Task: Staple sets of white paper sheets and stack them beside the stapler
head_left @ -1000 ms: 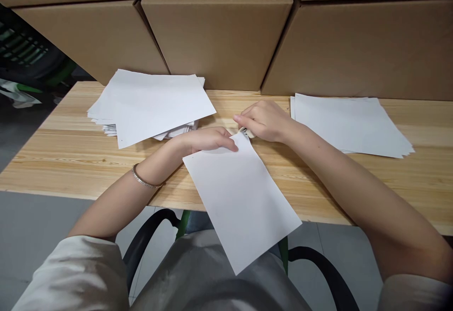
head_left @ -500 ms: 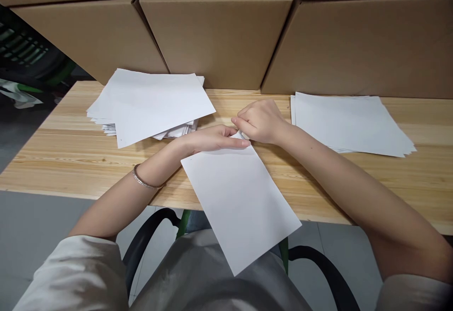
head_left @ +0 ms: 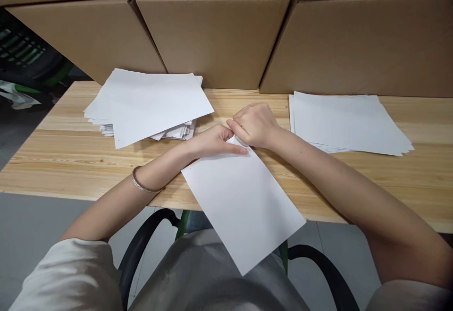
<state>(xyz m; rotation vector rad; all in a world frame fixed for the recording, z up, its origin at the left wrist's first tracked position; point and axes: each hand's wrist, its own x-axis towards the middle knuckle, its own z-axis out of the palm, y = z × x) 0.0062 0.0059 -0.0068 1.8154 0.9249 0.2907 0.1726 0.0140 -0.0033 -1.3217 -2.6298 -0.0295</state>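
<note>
My left hand [head_left: 219, 141] grips a white sheet of paper [head_left: 247, 207] near its far edge, the thumb lying flat on top. My right hand [head_left: 255, 124] is closed in a fist at the sheet's far corner, its thumb bent against the curled fingers. That corner is mostly covered by the two hands, which meet there. The sheet slants toward me, its near corner hanging past the table edge above my lap. What lies inside the right fist, beyond the paper's corner, is hidden.
An uneven stack of white paper [head_left: 159, 101] lies at the left on the wooden table [head_left: 53, 160]. A thinner paper stack [head_left: 347, 122] lies at the right. Cardboard boxes [head_left: 212, 37] stand along the back. Black chair armrests [head_left: 136, 245] flank me.
My right hand has shifted slightly left and turned a little at the corner. The sheet's near end has swung slightly right. Both paper stacks stay put.
</note>
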